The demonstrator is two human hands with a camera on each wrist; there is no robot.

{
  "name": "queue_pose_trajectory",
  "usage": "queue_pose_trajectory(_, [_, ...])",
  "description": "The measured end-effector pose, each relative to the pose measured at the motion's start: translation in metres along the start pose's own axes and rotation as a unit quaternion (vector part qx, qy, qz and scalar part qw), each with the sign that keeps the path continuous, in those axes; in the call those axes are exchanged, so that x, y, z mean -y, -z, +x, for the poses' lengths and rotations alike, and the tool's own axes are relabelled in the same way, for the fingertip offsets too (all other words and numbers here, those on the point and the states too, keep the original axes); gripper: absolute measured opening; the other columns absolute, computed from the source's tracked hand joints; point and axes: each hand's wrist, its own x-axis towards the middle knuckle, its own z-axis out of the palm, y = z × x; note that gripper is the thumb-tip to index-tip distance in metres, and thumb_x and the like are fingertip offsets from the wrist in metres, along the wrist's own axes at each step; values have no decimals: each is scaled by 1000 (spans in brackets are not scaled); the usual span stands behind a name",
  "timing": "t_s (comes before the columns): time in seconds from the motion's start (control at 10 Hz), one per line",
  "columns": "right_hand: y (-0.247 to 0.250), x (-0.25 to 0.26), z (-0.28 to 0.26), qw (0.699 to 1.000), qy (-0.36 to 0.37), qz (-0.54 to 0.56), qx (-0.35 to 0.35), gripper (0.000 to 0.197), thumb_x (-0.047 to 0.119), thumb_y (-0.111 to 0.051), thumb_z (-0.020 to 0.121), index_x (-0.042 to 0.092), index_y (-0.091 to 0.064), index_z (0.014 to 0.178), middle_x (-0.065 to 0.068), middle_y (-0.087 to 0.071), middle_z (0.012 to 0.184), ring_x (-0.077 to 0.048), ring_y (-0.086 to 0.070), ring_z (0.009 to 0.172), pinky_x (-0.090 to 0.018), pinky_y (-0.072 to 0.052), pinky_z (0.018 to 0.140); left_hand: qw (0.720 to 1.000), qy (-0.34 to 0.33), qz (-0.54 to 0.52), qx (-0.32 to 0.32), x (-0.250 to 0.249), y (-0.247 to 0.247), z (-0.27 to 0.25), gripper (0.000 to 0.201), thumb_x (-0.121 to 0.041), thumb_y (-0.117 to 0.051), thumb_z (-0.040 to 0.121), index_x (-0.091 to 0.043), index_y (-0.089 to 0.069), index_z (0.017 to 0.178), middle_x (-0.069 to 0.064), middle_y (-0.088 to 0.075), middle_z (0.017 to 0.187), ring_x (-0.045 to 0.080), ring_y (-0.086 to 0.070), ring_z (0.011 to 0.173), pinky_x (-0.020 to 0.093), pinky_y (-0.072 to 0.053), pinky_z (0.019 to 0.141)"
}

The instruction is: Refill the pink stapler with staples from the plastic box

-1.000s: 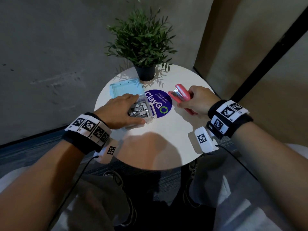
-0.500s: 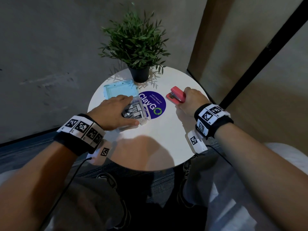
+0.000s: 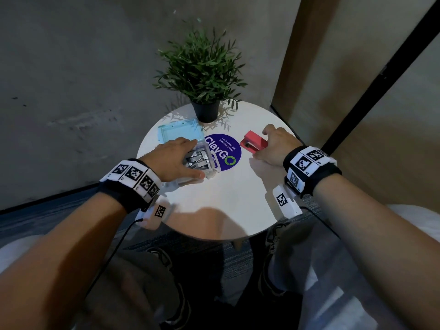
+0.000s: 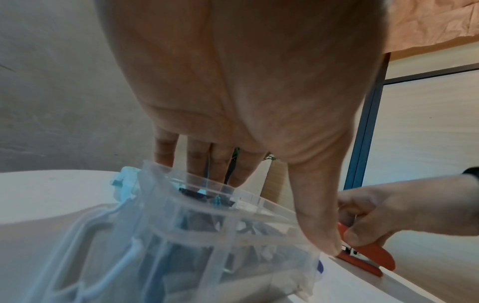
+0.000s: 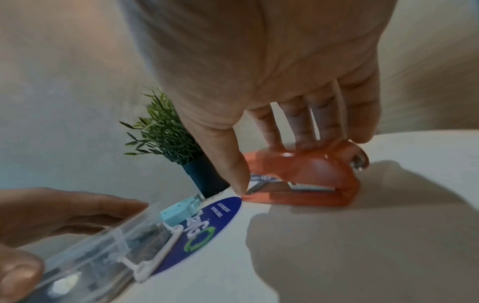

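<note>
The pink stapler (image 3: 252,142) lies on the round white table (image 3: 226,201), right of the purple sticker. My right hand (image 3: 264,144) grips it, fingers on its top and thumb (image 5: 233,174) at its front end; metal shows in the stapler (image 5: 305,178) mouth. The clear plastic box (image 3: 209,163) stands open at the left, its blue lid (image 3: 178,133) folded back, with staples (image 3: 198,159) inside. My left hand (image 3: 185,158) holds the box, fingers over the far wall and thumb (image 4: 318,225) on the near corner.
A potted green plant (image 3: 204,67) stands at the back of the table, just behind the lid. A purple round sticker (image 3: 228,151) lies between box and stapler. Grey walls are close behind; the table's front edge is near my knees.
My right hand has lowered the stapler from the air onto the table, a little farther back and right. My left hand has stayed on the box.
</note>
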Motion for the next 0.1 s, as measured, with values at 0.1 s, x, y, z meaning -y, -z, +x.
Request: queue_pose_trajectory(0.1, [14,6,-19,998,27,24,-46,76,52,-70,83,17,-40,143,-16,-48,142,-37,-52,126,-43,-46,99,1000,9,-11,6,-9,3,-8,94,-66,-62,79,-18,-26,152,7,-39,151,26,-42,134,43,-36,109])
